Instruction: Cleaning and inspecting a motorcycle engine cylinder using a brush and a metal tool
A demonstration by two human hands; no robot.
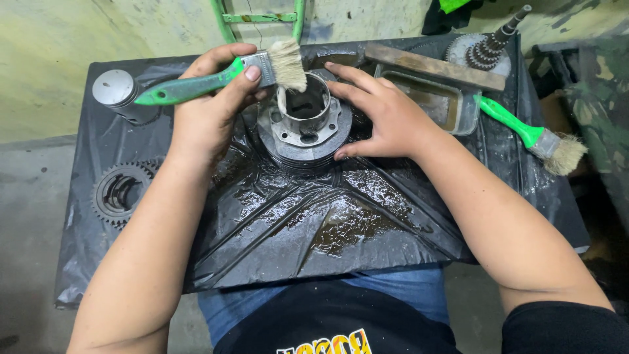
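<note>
Closest to my lens is a dark shirt and blue jeans at the bottom edge, and from there both bare forearms run up and away from me onto the black plastic sheet, which is wet with brown oily liquid pooled in its creases. I see the left hand curled shut around the green handle of a paintbrush, thumb over the top, wrist bent so the handle points left and the pale bristles rest at the top rim of the metal cylinder. That cylinder stands upright at the middle of the sheet, its bore open toward me, with fins around its base. I see the right hand laid flat and spread against the cylinder's right side, fingers extended toward its rim and thumb along the base, steadying rather than gripping. Left of the arms lie a gear and a round metal piston. Right of them sit a shallow tray, a second green brush and a geared shaft.
</note>
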